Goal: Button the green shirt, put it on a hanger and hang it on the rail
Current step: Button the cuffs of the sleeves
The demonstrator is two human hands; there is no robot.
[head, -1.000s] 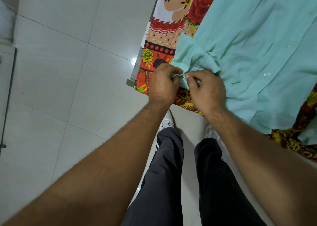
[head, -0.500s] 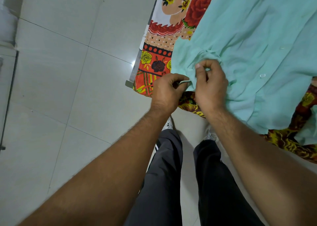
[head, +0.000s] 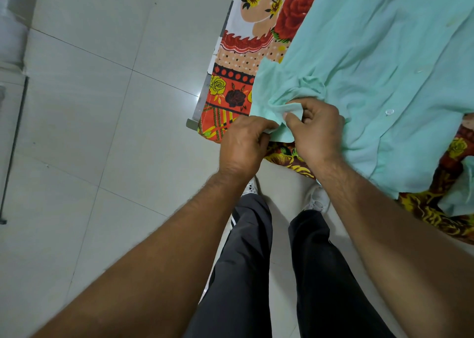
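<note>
The pale green shirt (head: 379, 50) lies spread over a floral cloth on a table, reaching from the middle of the view to the right edge. My left hand (head: 243, 145) pinches the shirt's near front edge. My right hand (head: 316, 129) pinches the same edge just beside it, with cloth bunched above its fingers. A white button (head: 389, 112) shows on the placket to the right of my hands. No hanger or rail is in view.
A floral cloth (head: 230, 88) in red, orange and yellow covers the table, whose metal corner (head: 193, 124) sticks out at the left. Pale floor tiles (head: 102, 132) fill the left side. My dark trousers (head: 246, 273) and white shoes are below.
Both hands have stayed at the shirt's near edge. The right hand lifted a fold and has come down again beside the left; the bunch of cloth above it has shifted.
</note>
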